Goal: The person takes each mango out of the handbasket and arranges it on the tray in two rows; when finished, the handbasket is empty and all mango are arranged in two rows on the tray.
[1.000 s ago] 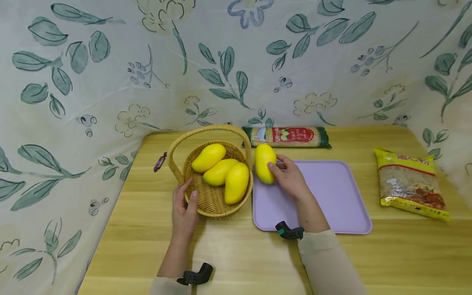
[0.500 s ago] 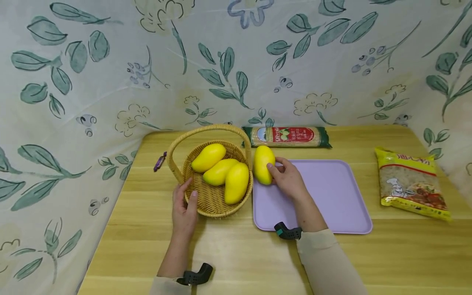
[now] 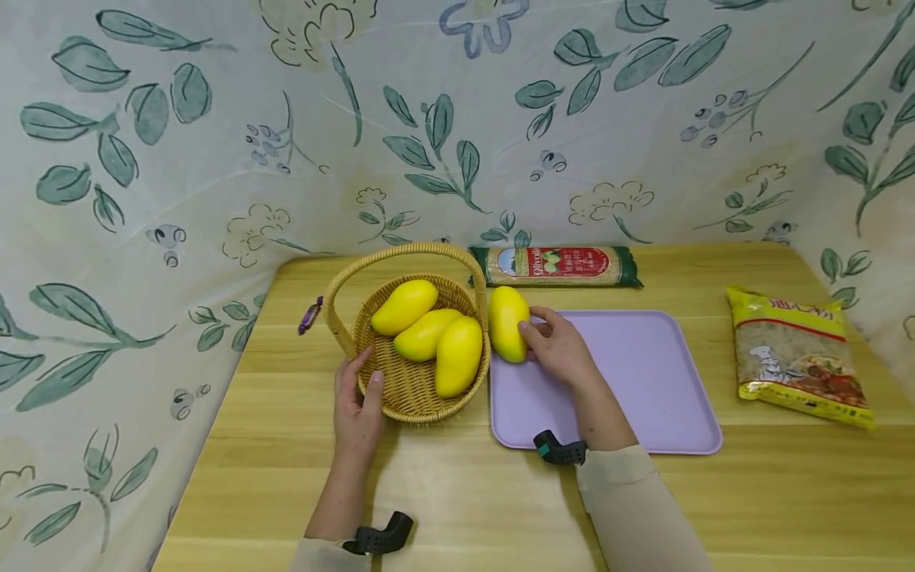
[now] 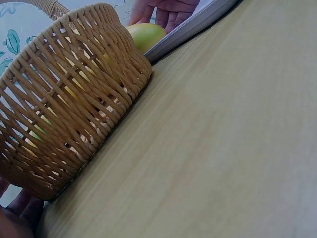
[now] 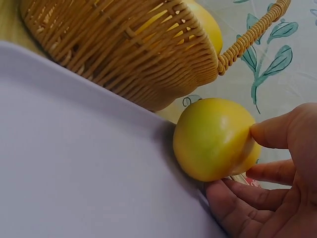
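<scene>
My left hand (image 3: 357, 413) rests against the near left side of a wicker basket (image 3: 422, 413), fingers spread loosely along it. In the left wrist view, some of its fingers (image 4: 20, 210) show low by the basket's base. The basket holds several yellow mangoes (image 3: 457, 357). My right hand (image 3: 565, 349) pinches another mango (image 3: 508, 322) between thumb and fingers, at the far left corner of the lilac tray (image 3: 622, 381). In the right wrist view, this mango (image 5: 213, 141) is beside the tray's rim, near the basket wall. Its underside is hidden in the head view.
A noodle packet (image 3: 565, 266) lies behind the tray. To the right is a yellow-edged food bag (image 3: 801, 357). A small purple wrapped candy (image 3: 310, 315) lies left of the basket, whose tall handle (image 3: 407, 248) arches over it. Patterned cloth hangs behind the table.
My right hand has brought the mango slightly left and nearer to me, closer to the basket's side. The left hand and basket stay where they were.
</scene>
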The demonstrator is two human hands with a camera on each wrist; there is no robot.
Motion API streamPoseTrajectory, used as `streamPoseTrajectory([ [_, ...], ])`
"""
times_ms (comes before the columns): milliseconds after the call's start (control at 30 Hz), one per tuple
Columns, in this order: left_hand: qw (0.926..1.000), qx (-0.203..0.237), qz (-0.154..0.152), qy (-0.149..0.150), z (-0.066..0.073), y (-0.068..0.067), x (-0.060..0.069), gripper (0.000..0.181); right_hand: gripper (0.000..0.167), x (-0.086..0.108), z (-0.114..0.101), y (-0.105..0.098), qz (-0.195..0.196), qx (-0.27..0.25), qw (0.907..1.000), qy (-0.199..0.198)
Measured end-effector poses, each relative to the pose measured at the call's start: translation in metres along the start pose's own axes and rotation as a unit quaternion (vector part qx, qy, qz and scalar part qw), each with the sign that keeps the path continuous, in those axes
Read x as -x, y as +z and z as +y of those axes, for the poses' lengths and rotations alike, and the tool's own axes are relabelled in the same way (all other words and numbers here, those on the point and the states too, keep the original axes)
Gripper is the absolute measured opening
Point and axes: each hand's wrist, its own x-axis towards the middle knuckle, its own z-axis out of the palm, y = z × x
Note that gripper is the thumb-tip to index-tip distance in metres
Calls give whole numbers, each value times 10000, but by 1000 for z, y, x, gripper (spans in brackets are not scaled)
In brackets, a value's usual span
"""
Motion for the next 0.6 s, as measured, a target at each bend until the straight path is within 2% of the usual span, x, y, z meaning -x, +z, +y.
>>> streamPoseTrajectory([
  [267, 10000, 4, 31, 68, 0, 0, -1, 42, 63, 4, -1, -2, 42, 138, 9999, 3],
  [467, 9999, 70, -67, 36, -3, -1, -1, 43, 67, 4, -1, -4, 15, 354, 9994, 12],
  [600, 9999, 63, -121, 13, -3, -2, 0, 43, 67, 8, -4, -6, 196, 474, 9986, -126],
])
